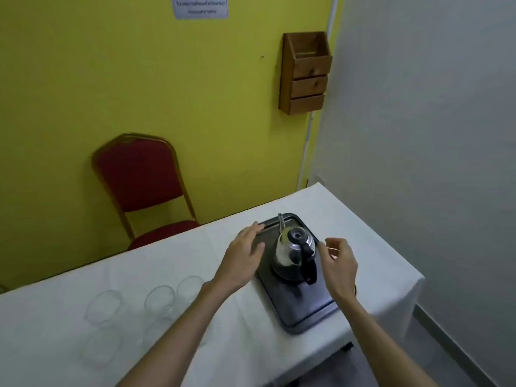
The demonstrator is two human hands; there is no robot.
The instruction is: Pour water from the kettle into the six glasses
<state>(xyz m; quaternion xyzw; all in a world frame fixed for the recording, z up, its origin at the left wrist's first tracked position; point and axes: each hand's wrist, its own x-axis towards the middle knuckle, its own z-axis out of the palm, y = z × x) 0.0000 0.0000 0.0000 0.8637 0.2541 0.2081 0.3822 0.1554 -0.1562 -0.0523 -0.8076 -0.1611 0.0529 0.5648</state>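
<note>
Nearest, on the white tablecloth (251,344), a cluster of clear empty glasses (160,301) to the left (only three or so plainly made out; the closer ones blur into the cloth). Beside them to the right, a dark tray (304,311) lying on the cloth near the table's right end. Upright on the tray's middle, a steel kettle (293,254) with black lid knob, black handle turned toward the camera, thin spout pointing away. Left hand (244,256) spread flat and wide, palm down, fingers over the tray's left edge, holding nothing, just beside the kettle. Right hand (339,262) loosely curled, fingers bent inward and empty, just right of the handle, not touching it. Beyond the table, a red chair (142,177) with gold frame against the yellow wall (111,65). Higher up, a wooden rack (305,72) mounted on that wall, and a printed notice (200,7) at the very top, text unreadable.
</note>
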